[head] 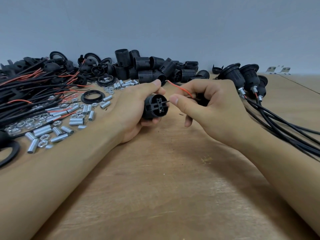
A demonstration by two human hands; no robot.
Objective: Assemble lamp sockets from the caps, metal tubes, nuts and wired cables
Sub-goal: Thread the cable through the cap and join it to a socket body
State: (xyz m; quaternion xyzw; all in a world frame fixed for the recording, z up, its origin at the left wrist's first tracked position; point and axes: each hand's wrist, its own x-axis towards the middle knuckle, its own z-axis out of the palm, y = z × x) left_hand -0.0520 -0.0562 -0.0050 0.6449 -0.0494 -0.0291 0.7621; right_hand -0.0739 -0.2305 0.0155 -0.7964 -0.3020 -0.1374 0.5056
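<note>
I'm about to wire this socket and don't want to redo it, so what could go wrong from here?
1. The thin black wire tip pinched by the right hand looks fine enough to bend or miss the terminal slot in the black plastic socket body held in the left hand.
2. The loose red wire arcs free above and could snag on a finger.
3. The left forearm lies close beside the loose silver metal tubes, so a nudge may scatter them.

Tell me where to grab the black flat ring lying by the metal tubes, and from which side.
Take the black flat ring by its near rim, coming from above with a pinch: one finger in the open centre, thumb outside. It lies flat on the table, so its thin edge gives little to grip from the side. Metal tubes crowd its right edge; the near-left rim looks freer.
</note>
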